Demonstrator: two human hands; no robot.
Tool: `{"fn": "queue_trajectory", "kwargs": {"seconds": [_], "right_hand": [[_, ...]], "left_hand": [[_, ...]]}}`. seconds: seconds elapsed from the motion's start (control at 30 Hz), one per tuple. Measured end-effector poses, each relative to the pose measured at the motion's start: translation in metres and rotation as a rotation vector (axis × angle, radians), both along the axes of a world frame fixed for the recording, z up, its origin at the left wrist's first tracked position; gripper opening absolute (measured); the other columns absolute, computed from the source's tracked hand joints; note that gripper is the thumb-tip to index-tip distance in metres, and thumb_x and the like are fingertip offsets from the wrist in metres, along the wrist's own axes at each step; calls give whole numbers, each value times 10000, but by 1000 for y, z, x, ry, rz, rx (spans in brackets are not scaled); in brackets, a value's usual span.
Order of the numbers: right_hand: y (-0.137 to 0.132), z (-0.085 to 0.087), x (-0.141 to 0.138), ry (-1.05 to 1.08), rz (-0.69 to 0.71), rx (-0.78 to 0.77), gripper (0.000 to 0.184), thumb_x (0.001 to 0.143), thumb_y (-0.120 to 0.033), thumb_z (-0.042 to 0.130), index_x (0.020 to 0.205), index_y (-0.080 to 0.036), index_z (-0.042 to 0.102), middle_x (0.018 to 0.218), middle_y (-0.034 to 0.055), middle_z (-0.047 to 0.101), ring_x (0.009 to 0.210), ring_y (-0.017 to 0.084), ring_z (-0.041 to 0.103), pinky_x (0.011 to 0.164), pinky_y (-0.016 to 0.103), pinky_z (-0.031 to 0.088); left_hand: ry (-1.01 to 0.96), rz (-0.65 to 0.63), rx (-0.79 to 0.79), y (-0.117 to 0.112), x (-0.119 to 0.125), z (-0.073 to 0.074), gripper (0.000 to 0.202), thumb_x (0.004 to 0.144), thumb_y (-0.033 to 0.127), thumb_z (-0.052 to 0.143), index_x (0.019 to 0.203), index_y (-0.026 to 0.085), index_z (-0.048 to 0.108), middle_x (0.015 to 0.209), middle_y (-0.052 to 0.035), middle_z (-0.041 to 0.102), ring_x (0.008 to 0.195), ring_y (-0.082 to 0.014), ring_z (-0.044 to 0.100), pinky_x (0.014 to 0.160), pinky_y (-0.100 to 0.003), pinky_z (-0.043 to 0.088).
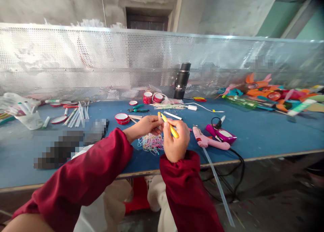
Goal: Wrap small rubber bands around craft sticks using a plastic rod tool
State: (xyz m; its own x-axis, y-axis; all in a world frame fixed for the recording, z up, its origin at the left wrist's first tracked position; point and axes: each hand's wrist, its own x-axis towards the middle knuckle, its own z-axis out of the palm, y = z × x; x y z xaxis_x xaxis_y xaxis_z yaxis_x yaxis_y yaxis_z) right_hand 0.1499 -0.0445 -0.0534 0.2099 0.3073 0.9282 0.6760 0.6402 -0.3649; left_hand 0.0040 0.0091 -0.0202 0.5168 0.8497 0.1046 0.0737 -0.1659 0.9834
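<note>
A yellow stick [170, 126], thin and straight, is gripped in the right hand [176, 142]. It slants, with its far end pointing up and to the left and its near end poking out past the fingers on the right. Its far tip comes close to a short yellow piece [159, 116], which stands nearly upright, pinched in the fingertips of the left hand [144, 125]; whether the two touch cannot be told. Both are held in the air just above the near middle of the blue table [253, 130]. Directly under them on the table lies a loose heap of rubber bands [151, 144], thin loops in pink, yellow, blue and green, tangled together.
</note>
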Motion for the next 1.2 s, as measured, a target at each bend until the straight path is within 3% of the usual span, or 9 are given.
{"fn": "queue_trajectory", "kwargs": {"seconds": [0.4, 0.9, 1.2], "right_hand": [[-2, 2, -2, -20, 42, 5, 118, 1019, -321, 610, 972, -234, 674, 937, 67, 771, 919, 243, 693, 881, 415, 502], [0, 2, -1, -23, 19, 24, 93, 1023, -292, 614, 1008, -229, 682, 955, 65, 774, 932, 235, 702, 899, 406, 496], [-1, 2, -2, -41, 28, 25, 80, 1016, -286, 626, 978, -228, 666, 939, 61, 778, 925, 239, 700, 885, 406, 500]], "left_hand": [[14, 1, -8, -2, 2, 2, 458, 824, 559, 816, 964, 137, 707, 758, -23, 696, 655, -119, 667, 681, -256, 566], [66, -20, 53, -2, -2, 0, 409, 891, 543, 741, 948, 143, 683, 826, -36, 711, 696, -121, 669, 688, -253, 561], [42, -15, 33, 0, -1, -1, 458, 837, 569, 789, 973, 140, 705, 804, -34, 705, 707, -133, 679, 715, -278, 580]]}}
